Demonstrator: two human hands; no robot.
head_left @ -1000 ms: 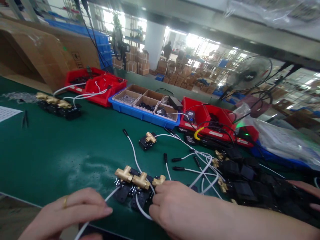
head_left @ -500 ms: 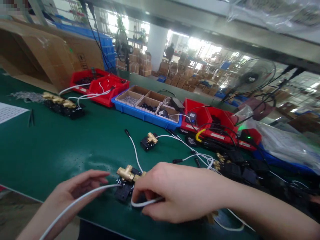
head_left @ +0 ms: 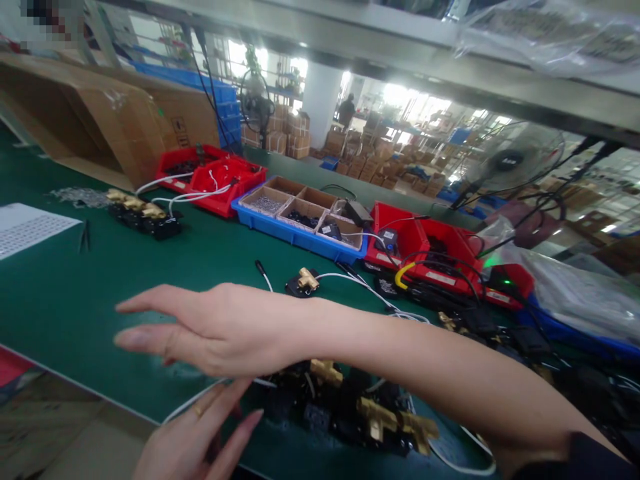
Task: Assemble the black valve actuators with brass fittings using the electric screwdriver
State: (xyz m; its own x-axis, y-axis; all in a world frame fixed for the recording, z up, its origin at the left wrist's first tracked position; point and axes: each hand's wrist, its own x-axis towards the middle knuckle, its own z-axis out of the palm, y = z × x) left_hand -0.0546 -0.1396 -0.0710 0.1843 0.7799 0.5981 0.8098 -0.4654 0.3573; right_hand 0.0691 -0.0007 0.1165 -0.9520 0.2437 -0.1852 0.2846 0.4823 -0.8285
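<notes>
My right hand reaches across to the left above the green mat, fingers stretched out flat and nothing visible in them. Below it at the table's near edge, my left hand, with a ring on one finger, has its fingers extended and lies beside a white cable. Under my right forearm lies a cluster of black valves with brass fittings. Farther back a single such valve sits alone on the mat.
A blue tray of cardboard compartments and red bins line the back. Another row of brass-topped valves, tweezers and a white sheet lie at left. Tangled wires and a plastic bag fill the right.
My right hand has let go of the white cable and swung left across my body. The valve cluster now lies nearer and to the right. My left hand dropped toward the table edge.
</notes>
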